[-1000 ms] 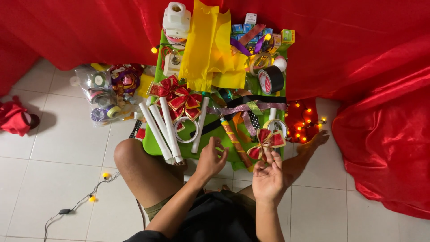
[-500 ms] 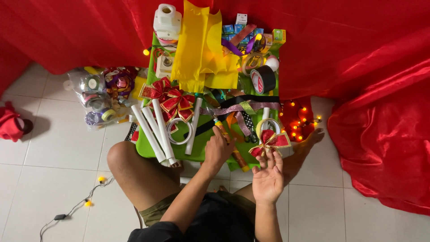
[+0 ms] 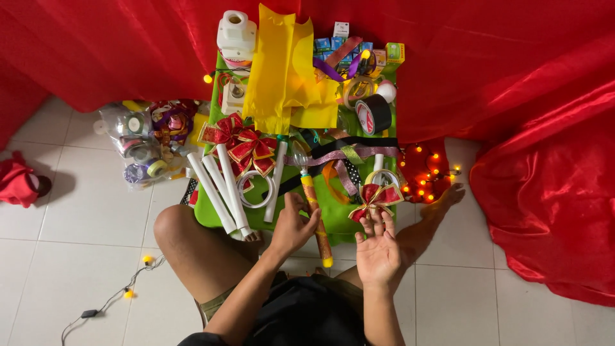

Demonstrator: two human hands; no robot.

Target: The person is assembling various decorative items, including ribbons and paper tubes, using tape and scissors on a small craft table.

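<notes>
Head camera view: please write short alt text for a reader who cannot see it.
A seated person's left hand touches a long yellow-tipped stick on a green table, while the right hand lies open, palm up, beside a red-and-gold bow. Red cloth hangs behind.

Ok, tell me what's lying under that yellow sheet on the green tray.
The yellow sheet drapes over the green tray, and its lower edge overlaps a red-and-gold bow. Whatever else lies beneath is covered.

- Yellow paper sheet lies across the top of my green board.
- White bottle stands beside it.
- Black tape roll.
- Red cloth behind.
- Fairy lights at my right.
</notes>
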